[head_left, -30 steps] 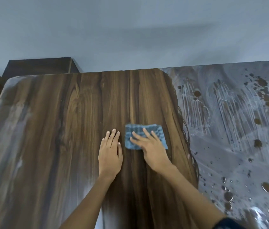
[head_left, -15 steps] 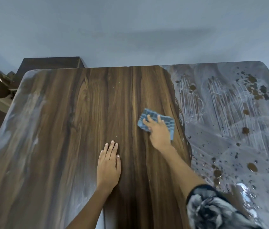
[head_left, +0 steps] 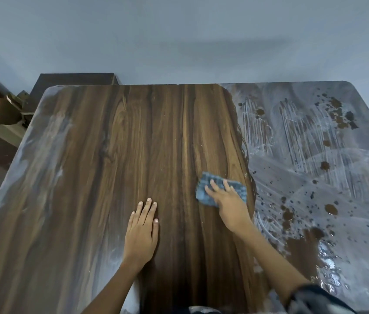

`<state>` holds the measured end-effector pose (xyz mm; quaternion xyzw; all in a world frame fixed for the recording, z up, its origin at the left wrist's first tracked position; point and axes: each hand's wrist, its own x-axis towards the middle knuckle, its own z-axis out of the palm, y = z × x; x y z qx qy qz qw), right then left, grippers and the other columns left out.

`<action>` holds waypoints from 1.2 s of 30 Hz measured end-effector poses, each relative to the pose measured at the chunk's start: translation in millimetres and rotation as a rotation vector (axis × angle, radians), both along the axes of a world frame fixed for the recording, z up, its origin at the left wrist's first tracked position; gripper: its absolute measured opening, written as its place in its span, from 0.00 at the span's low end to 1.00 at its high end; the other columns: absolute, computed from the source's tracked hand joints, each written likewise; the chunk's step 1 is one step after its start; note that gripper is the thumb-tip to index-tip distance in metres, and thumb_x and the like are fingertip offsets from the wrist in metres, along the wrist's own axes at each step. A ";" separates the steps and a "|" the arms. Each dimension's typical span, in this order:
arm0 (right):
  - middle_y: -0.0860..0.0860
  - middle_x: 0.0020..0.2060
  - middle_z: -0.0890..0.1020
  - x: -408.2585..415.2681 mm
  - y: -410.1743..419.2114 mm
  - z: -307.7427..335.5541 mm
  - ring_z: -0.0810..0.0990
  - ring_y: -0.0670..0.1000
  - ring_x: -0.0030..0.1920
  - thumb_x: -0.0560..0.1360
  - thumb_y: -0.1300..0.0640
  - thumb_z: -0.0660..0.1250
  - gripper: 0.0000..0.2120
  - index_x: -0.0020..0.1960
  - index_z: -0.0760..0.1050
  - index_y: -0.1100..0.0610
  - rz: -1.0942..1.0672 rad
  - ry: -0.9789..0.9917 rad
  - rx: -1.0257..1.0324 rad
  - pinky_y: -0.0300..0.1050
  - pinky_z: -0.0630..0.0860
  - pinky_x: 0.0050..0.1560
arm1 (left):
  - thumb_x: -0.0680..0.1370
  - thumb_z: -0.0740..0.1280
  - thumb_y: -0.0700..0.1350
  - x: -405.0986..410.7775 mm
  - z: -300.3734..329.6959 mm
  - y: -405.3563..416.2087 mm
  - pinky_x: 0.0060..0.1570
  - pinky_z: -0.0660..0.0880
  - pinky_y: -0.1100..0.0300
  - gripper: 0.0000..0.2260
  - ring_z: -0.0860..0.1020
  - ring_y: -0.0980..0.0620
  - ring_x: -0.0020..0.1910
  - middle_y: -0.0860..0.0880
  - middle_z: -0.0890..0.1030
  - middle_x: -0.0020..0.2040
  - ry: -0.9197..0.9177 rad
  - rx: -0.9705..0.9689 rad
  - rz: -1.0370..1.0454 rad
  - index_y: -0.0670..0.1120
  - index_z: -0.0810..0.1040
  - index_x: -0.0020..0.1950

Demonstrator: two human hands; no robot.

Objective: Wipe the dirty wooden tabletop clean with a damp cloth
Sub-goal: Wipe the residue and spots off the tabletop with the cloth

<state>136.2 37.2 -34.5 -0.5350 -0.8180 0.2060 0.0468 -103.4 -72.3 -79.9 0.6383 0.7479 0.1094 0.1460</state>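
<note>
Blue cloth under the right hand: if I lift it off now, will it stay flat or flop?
The blue cloth probably flops: it looks thin and folded under the right hand. Likely it glides easily across the smooth tabletop.

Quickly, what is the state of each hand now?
Left hand: open, flat on the wooden tabletop, holding nothing.
Right hand: open, fingers straight, pressing the blue cloth.

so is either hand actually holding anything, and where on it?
No grip. The right hand presses the blue cloth flat, fingers straight across its middle and near edge. The left hand lies flat on the bare tabletop.
</note>
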 end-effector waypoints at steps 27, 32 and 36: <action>0.45 0.72 0.61 -31.7 -93.5 -13.9 0.51 0.52 0.75 0.73 0.53 0.68 0.28 0.70 0.64 0.49 0.177 0.123 -0.121 0.48 0.48 0.73 | 0.77 0.40 0.55 17.0 2.3 -71.4 0.72 0.48 0.51 0.29 0.49 0.51 0.75 0.50 0.55 0.76 0.006 -0.044 0.106 0.46 0.57 0.75; 0.47 0.67 0.70 23.1 -162.3 -20.7 0.55 0.49 0.71 0.74 0.60 0.65 0.17 0.63 0.74 0.53 0.391 0.207 -0.203 0.48 0.57 0.72 | 0.82 0.49 0.49 20.6 3.3 -76.1 0.73 0.49 0.50 0.21 0.51 0.48 0.75 0.48 0.57 0.76 -0.026 -0.028 0.135 0.46 0.57 0.75; 0.49 0.66 0.71 61.3 -151.7 -5.0 0.68 0.54 0.68 0.75 0.65 0.64 0.14 0.59 0.77 0.57 0.164 0.268 -0.205 0.48 0.70 0.66 | 0.82 0.53 0.46 23.8 6.0 -85.1 0.73 0.47 0.50 0.21 0.50 0.48 0.76 0.48 0.56 0.76 -0.050 -0.014 0.154 0.45 0.58 0.75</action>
